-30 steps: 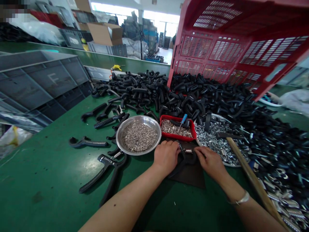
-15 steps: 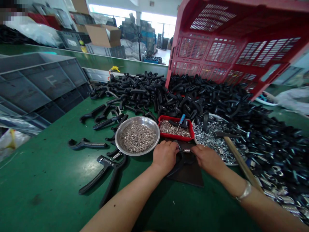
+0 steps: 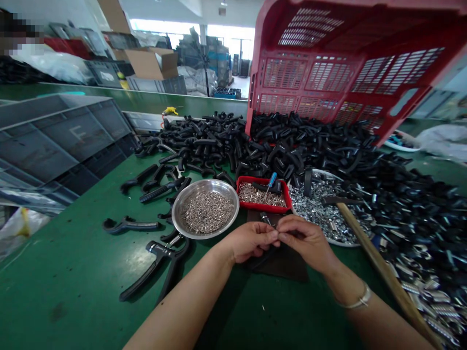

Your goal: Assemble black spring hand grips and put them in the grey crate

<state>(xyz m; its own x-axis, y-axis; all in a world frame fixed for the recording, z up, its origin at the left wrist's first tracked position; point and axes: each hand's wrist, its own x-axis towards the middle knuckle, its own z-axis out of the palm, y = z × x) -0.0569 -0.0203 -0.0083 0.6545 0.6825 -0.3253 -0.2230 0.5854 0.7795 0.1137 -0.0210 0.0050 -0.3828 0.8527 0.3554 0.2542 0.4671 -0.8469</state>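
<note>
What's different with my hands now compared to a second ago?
Both hands rose off the dark mat and drew together: the left hand and right hand now meet fingertip to fingertip above it; what they pinch is too small to tell. The steel bowl, red tray and hammer stayed put.

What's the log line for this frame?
left hand: fingertips pinched | right hand: fingertips pinched, meeting left; item too small to tell | below: dark mat | nearby: steel bowl, red tray

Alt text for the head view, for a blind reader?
Left hand and right hand meet fingertips above a dark mat on a green table; anything held is hidden. Beyond them: steel bowl of small metal parts, red tray, heaped black handles.
</note>
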